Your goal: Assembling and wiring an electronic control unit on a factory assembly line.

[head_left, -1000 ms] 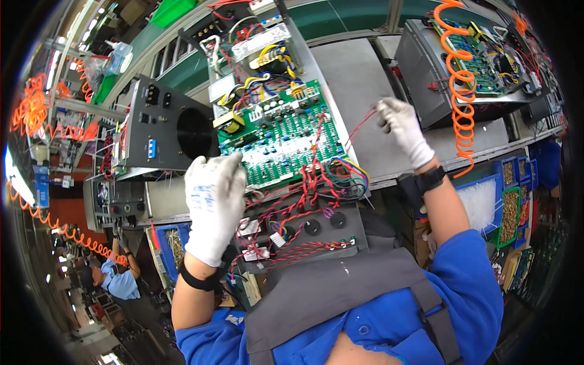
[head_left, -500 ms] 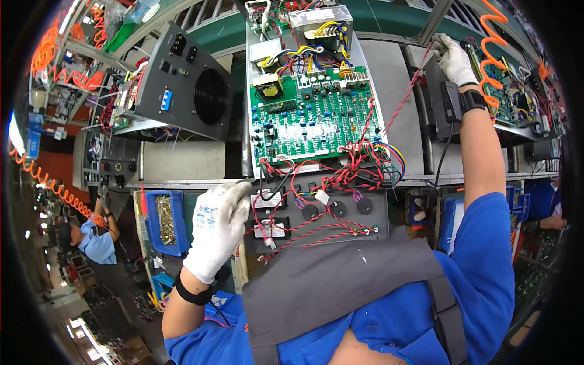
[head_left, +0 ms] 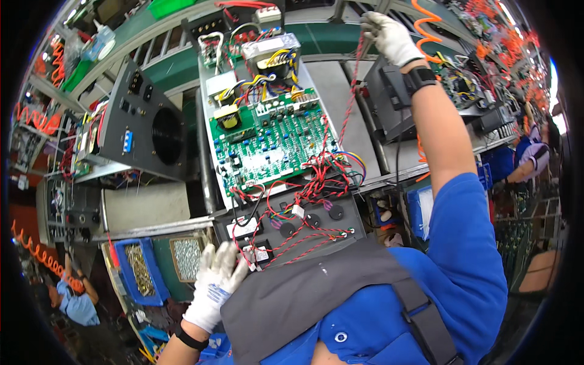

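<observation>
My right hand [head_left: 392,40], in a white glove, is raised at the far right, its fingers closed on the end of a red twisted wire [head_left: 350,103]. The wire runs up taut from a tangle of red wires at the near edge of a green circuit board [head_left: 267,146]. That board sits in an open metal chassis, with a transformer [head_left: 274,53] behind it. In front lies a dark panel [head_left: 334,243] with round black parts and twisted wires. My gloved left hand [head_left: 216,281] is beside the panel's near left corner, fingers apart, next to a white connector [head_left: 254,265].
At the left, a blue bin [head_left: 143,271] of brass-coloured hardware stands beside a tray [head_left: 187,258] of small silver parts. Grey units with a fan grille [head_left: 166,137] and exposed boards flank the chassis. An orange coiled hose [head_left: 427,27] hangs near my right hand. Other people work farther off.
My right hand has lifted the wire farther away and up. My left hand has dropped lower beside the panel, its fingers spreading. The whole view has swung to the right.
</observation>
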`<state>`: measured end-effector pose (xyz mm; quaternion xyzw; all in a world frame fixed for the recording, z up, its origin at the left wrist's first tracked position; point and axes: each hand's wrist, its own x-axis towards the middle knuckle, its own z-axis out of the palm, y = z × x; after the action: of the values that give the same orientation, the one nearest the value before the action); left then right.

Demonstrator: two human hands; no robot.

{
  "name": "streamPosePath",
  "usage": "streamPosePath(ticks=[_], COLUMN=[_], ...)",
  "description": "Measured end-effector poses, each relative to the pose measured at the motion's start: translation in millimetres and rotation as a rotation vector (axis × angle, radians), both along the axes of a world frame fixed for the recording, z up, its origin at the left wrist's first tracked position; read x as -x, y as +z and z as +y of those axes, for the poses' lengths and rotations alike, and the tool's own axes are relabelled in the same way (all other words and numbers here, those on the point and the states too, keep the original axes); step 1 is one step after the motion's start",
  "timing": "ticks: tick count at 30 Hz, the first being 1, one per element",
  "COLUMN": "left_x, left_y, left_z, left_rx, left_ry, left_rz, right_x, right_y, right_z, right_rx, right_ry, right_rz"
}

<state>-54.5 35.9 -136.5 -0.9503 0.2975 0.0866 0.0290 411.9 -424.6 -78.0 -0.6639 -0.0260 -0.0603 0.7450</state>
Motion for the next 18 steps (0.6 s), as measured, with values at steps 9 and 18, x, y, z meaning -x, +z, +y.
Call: streamPosePath(ticks=[9,18], left_x=[-25.9,-80.8], left_y=[40.3,111.7], left_z=[23.9,34.2], left_rx=[0.262,0.520], left_ry=[-0.130,0.185], left_rz=[0.086,0.676], right_x=[55.2,57.5], right_y=[16.7,-16.9], right_z=[40.1,9.8], right_rx=[0.031,-0.116], right_ry=[-0.147,-0.179], right_rz=[0.007,0.042])
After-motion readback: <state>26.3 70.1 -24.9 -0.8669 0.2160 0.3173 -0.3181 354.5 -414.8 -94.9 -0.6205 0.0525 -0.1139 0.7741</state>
